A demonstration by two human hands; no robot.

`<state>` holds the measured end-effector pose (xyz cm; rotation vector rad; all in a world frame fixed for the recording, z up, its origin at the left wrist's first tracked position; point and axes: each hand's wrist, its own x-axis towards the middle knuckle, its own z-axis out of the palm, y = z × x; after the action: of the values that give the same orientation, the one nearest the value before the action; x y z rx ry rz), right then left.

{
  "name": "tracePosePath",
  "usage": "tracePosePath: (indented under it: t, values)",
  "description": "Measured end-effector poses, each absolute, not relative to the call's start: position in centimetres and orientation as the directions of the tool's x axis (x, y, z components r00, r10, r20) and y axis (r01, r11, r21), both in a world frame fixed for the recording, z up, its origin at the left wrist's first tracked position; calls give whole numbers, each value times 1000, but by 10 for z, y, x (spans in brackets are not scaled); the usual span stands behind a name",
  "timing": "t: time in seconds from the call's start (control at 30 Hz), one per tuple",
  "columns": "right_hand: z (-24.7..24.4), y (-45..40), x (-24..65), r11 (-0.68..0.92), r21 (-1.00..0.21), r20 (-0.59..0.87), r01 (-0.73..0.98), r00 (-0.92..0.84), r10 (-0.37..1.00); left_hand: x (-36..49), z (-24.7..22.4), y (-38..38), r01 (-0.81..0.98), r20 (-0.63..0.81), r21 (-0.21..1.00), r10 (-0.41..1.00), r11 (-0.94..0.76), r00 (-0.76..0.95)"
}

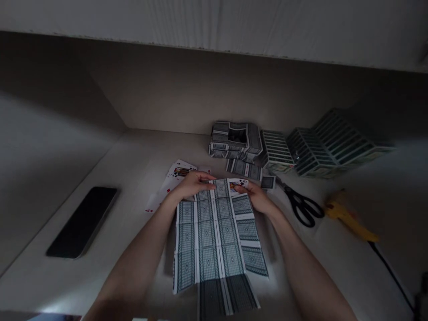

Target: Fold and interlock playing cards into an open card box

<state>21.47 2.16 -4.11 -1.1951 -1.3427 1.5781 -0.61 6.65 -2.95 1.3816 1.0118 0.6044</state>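
Observation:
A panel of joined playing cards (206,236), green-patterned backs up, spreads out between my forearms. My left hand (194,183) is at its far left edge, thumb and fingers closed on a card there. At the far right corner my right hand (254,196) pinches a card (238,183) that shows a face picture and a club mark. Some fingertips are hidden behind the cards. Just beyond my left hand, loose playing cards (180,169) lie face up on the table, partly covered by the hand and the panel.
A box-like structure of cards (219,139) stands at the back wall, with stepped card structures (317,149) to its right. Black scissors (301,203) and a yellow glue gun (351,218) with a cord lie right. A phone (82,223) lies left. A white shelf edge (214,26) hangs overhead.

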Motion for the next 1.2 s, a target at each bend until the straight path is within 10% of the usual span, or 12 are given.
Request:
tracePosePath:
  t: [1.2]
  values:
    - [-35,24,224,-215,-976,-214,-10,-90,973,2,-31,66,251,-173,966,871,59,460]
